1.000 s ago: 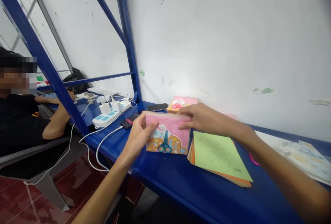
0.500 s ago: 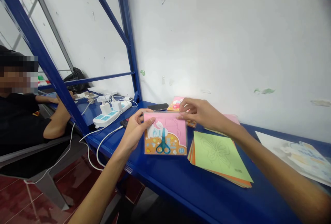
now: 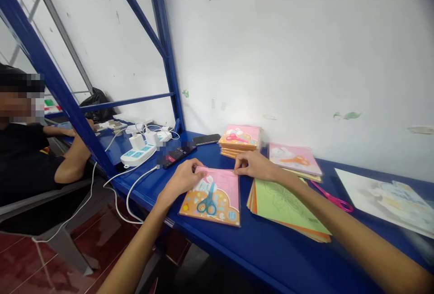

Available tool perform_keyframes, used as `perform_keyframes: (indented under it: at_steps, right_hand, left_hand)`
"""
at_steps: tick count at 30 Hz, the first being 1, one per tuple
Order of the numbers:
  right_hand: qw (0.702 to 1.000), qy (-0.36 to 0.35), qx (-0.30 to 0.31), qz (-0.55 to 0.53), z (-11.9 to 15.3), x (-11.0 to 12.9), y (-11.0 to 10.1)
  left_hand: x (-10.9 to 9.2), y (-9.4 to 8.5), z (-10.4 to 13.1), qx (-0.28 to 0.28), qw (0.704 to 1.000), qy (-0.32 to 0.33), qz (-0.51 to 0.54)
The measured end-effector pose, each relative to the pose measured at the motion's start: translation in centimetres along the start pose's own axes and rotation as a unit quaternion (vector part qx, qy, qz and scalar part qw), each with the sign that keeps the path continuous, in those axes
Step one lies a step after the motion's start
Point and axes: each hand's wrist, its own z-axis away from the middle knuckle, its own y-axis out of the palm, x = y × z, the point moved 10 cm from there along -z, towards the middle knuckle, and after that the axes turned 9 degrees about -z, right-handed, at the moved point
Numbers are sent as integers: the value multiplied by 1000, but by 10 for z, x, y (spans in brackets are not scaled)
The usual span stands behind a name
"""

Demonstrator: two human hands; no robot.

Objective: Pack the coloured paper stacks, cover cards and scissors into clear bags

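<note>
A clear plastic packet [image 3: 222,196] of pink and orange printed paper rests on the blue table, with blue scissors [image 3: 207,201] showing on its front. My left hand [image 3: 183,177] grips its upper left corner, thumb on the front. My right hand [image 3: 252,166] pinches the upper right corner between thumb and fingers. To the right, partly under my right forearm, lies a stack of coloured paper sheets [image 3: 281,208], the top one green with a butterfly drawing.
Behind my hands stand a pile of similar packets [image 3: 242,136] and another packet with orange scissors [image 3: 293,158]. Pink scissors [image 3: 334,198] and a printed sheet [image 3: 386,199] lie right. Phones [image 3: 178,154], a power strip [image 3: 139,154] and cables are left. A person [image 3: 30,158] sits beyond the blue frame.
Both hands have lowered the packet toward me, from raised upright to lying back on the table. The pile behind, the lit phone and the pink scissors have come into view.
</note>
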Motion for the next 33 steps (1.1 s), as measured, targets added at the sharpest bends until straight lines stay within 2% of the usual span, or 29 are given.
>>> perform_keyframes:
  at_steps: [4,9,20,33]
  right_hand:
    - [999,-12,7,41,0,2,1]
    - [997,-13,17,68,0,1,3]
    - [992,-18,37,121,3,9,6]
    - [986,-32,36,160,4,16,8]
  left_hand:
    - [-8,-4,2,-19,993,35,-107]
    - [-17,-2,4,-21,980,85,-178]
    - [-37,11,4,-13,957,199,-210]
    - [-44,8,10,-54,945,216,-241]
